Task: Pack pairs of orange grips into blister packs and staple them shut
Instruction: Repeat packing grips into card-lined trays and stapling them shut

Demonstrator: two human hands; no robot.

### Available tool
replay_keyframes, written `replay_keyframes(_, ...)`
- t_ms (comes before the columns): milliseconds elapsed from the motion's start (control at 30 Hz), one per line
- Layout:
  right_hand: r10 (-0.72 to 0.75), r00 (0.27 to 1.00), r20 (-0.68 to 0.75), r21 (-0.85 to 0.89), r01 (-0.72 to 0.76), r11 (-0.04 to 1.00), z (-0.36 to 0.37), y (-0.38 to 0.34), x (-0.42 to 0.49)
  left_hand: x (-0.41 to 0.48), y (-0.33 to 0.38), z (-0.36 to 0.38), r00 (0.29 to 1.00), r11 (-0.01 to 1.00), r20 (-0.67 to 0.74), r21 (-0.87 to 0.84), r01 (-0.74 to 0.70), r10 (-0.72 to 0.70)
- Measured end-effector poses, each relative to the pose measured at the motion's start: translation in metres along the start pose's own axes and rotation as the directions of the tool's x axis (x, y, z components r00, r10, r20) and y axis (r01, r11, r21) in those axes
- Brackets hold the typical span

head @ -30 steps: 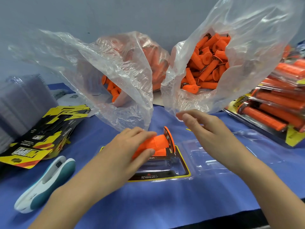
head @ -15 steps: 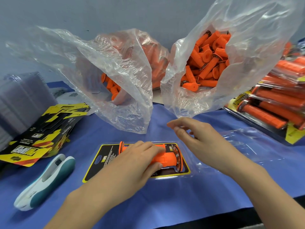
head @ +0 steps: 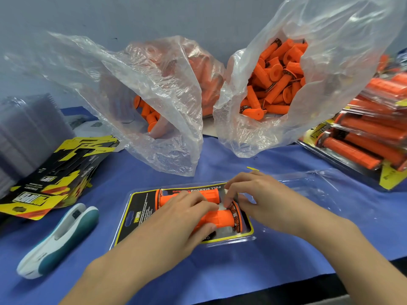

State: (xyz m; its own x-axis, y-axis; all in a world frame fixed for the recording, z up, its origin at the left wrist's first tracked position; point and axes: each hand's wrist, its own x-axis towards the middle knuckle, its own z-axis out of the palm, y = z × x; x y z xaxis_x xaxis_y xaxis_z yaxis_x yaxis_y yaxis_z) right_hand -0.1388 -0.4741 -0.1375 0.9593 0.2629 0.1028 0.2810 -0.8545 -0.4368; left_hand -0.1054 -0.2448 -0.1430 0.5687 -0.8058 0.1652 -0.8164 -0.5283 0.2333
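Observation:
An open blister pack (head: pixel 136 208) with a black and yellow card lies flat on the blue cloth in front of me. Two orange grips lie in it side by side: the far grip (head: pixel 209 193) and the near grip (head: pixel 220 219). My left hand (head: pixel 182 216) holds the near grip, fingers over it and thumb under its front side. My right hand (head: pixel 259 199) comes in from the right and pinches that grip's black-printed flange end with curled fingertips. The pack's clear lid (head: pixel 319 188) lies open to the right.
A white and teal stapler (head: pixel 59 238) lies at the front left. Behind it are a stack of printed cards (head: pixel 55 172) and a stack of clear blisters (head: pixel 26 133). Two plastic bags of loose grips (head: pixel 275 80), (head: pixel 154 111) stand at the back. Filled packs (head: pixel 363 139) are piled at right.
My left hand has lowered the second grip from tilted to flat in the pack beside the first. My right hand has moved left and down onto its flange end.

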Motion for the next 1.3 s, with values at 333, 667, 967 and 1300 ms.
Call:
replay_keyframes(333, -0.009, 1.0, -0.005, -0.005, 0.009, 1.0, 0.009, 0.004, -0.018, -0.017, -0.019, -0.028, 0.996, 0.997, -0.068, -0.061, 0.046, -0.05)
replay_keyframes(667, -0.13, 0.978, -0.161, -0.124, 0.111, 0.986, 0.014, -0.016, -0.031, -0.067, -0.052, -0.02, 0.659, 0.728, -0.323, -0.41, 0.549, -0.679)
replay_keyframes(967, -0.2, 0.974, -0.109, -0.26, 0.166, 0.951, 0.041, -0.073, -0.003, -0.06, -0.057, -0.011, 0.56, 0.395, 0.151, -0.563, 0.726, -0.814)
replay_keyframes(1300, -0.112, 0.993, 0.047, -0.293, 0.121, 0.949, 0.052, -0.076, 0.002, -0.066, -0.055, -0.004, 0.597, 0.509, 0.102, -0.421, 0.751, -0.796)
